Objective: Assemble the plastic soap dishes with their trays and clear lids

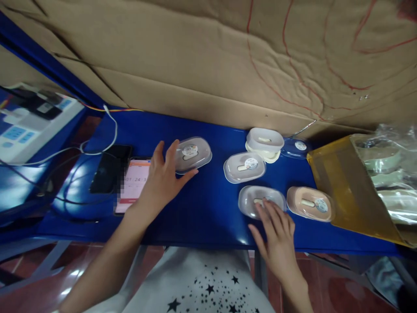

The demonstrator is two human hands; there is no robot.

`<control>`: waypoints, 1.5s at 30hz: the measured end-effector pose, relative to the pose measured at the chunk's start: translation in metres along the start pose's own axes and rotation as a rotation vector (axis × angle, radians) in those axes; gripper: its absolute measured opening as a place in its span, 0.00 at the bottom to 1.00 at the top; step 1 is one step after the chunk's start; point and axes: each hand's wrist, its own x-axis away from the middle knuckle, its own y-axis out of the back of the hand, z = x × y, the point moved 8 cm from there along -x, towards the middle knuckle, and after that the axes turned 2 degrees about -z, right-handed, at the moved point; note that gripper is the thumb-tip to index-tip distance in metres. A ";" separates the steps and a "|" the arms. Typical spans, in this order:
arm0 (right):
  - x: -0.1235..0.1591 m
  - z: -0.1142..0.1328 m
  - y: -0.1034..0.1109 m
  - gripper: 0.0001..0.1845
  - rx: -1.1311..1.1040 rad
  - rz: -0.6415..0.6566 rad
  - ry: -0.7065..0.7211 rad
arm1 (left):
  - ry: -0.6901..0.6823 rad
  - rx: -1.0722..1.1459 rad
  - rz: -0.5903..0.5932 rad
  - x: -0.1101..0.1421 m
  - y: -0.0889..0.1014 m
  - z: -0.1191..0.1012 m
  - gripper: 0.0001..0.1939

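Note:
My left hand (pixel 163 178) is at the left end of an oval grey-white plastic box (pixel 200 158) with a clear lid and a round sticker. Its thumb and index finger are spread along the box's edges. My right hand (pixel 276 230) lies with outstretched fingers over the near side of a similar clear-lidded box (pixel 246 201), thumb held apart. Behind that sits another lidded grey-white box (pixel 233 169). To the right is a peach box (pixel 299 202) under a clear lid. Farther back, an open white box (pixel 273 141) rests on a cream piece (pixel 273 157).
A blue transparent lid (pixel 293 148) lies near the cardboard wall (pixel 195 65). At right, an open carton (pixel 342 187) holds bagged pale-green items (pixel 387 161). On the left are a lit phone (pixel 135 191), a dark phone (pixel 109 169), cables and a power strip (pixel 35 130). The table (pixel 202 217) is blue.

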 end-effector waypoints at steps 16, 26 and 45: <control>-0.164 -0.091 -0.006 0.33 0.306 0.044 0.054 | -0.442 -0.080 0.002 0.066 -0.004 -0.064 0.20; -0.178 -0.085 -0.036 0.19 0.373 0.169 0.111 | -0.471 0.034 -0.030 0.064 -0.001 -0.105 0.21; -0.054 -0.024 0.009 0.12 -0.186 -0.127 -0.046 | -0.581 0.143 0.238 0.055 -0.039 -0.148 0.30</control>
